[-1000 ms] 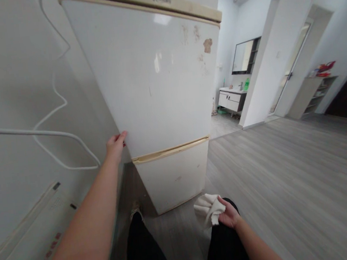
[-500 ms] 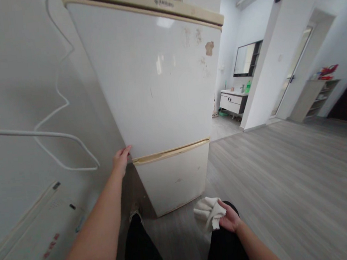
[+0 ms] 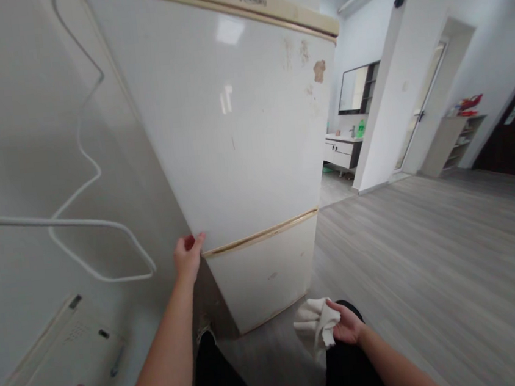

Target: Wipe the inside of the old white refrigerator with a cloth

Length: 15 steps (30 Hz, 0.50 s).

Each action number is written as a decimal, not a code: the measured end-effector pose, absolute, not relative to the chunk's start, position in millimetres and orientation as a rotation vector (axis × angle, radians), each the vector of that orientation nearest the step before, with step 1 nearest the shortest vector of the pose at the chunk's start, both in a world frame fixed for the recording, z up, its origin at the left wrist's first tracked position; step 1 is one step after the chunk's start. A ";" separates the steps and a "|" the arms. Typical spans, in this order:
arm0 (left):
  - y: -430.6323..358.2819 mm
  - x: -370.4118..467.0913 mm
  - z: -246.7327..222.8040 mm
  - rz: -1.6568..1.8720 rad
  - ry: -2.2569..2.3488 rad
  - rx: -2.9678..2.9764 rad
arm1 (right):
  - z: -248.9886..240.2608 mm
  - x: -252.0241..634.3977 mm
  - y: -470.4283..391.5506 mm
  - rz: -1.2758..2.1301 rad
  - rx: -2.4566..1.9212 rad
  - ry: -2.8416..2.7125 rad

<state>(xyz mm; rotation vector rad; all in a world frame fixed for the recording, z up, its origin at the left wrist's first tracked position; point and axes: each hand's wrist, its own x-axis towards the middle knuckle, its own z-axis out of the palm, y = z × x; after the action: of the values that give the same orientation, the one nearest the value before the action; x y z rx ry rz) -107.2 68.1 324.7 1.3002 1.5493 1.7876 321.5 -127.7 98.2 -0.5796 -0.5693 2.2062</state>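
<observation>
— Sliding down the fridge's left edge, the left hand [image 3: 189,253] now sits at the lower left corner of the upper door [image 3: 236,127], right where the yellowed seam [image 3: 262,237] splits it from the lower door [image 3: 266,275]. A second ago it was a little higher on that same edge.

— Is it gripping the door?

— Fingers [image 3: 197,241] are curled round the door's edge, thumb on the side wall. It touches the door; I judge it a light hold for pulling, though the door reads as shut, with no gap showing.

— And the other hand?

— The right hand [image 3: 347,325] hangs low over the person's leg, fingers clenched on a crumpled white cloth [image 3: 315,328]. It has barely shifted; the cloth is well apart from the fridge, above the floor [image 3: 431,273].

— How does the fridge [image 3: 235,158] stand?

— Upright on the floor, long axis vertical, though the view tilts it. Its front faces the person and a bit to their right; its left side is near the wall [image 3: 14,151], where a white cable [image 3: 81,175] loops. Rusty blotches [image 3: 318,71] mark the upper door's top right corner.

— So what does the move mean?

— My guess: the hand has settled where the upper door opens, cloth kept ready.
</observation>
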 end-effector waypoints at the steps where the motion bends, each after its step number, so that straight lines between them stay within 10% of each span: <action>1: 60.7 -106.7 322.2 1.794 1.535 1.313 | 98.3 319.2 -125.3 2.222 -0.584 -0.571; 15: -105.3 -54.1 259.8 1.608 1.260 1.330 | 90.7 278.1 -121.0 2.240 -0.669 -0.581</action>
<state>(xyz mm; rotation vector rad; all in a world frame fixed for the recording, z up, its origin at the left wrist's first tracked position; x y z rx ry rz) -54.1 -105.3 259.8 1.3297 1.2597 1.6075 278.1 -121.0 90.7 -0.6687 -0.5814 2.2399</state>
